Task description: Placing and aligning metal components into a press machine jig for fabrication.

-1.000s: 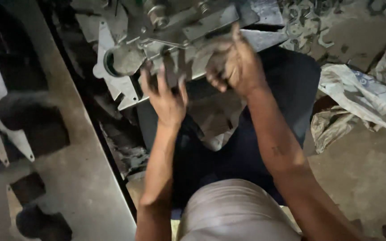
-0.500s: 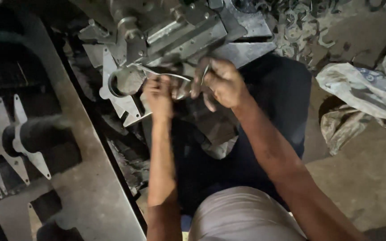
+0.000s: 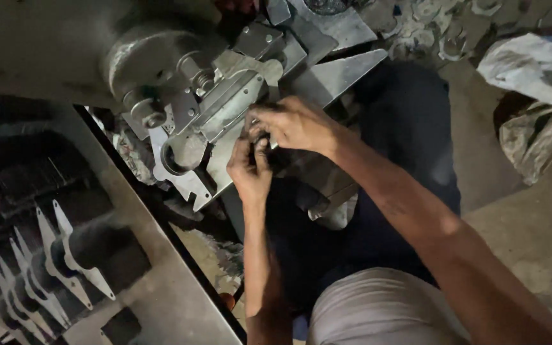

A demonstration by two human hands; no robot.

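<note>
My left hand (image 3: pixel 249 171) and my right hand (image 3: pixel 296 124) meet at the front edge of a grey metal fixture (image 3: pixel 228 105) on a machine. Both close their fingers on a small dark metal piece (image 3: pixel 260 138), which they mostly hide. My left hand comes up from below with its fingers curled. From the right, my right hand reaches over it, knuckles up. Just left of the hands, a flat shiny plate with a round hole (image 3: pixel 179 161) hangs off the fixture. Behind the fixture is the machine's round grey body (image 3: pixel 142 57).
Several flat stamped metal blades (image 3: pixel 65 249) sit in a row on dark rods at the lower left, behind a grey table edge (image 3: pixel 161 281). Scrap metal rings (image 3: pixel 429 22) litter the floor at the top right, next to crumpled sacks (image 3: pixel 538 70). My knee (image 3: pixel 384 313) fills the bottom centre.
The view has shifted and the machine now sits closer and lower in view. My hands have drawn together, the right one now over the left at the fixture's edge.
</note>
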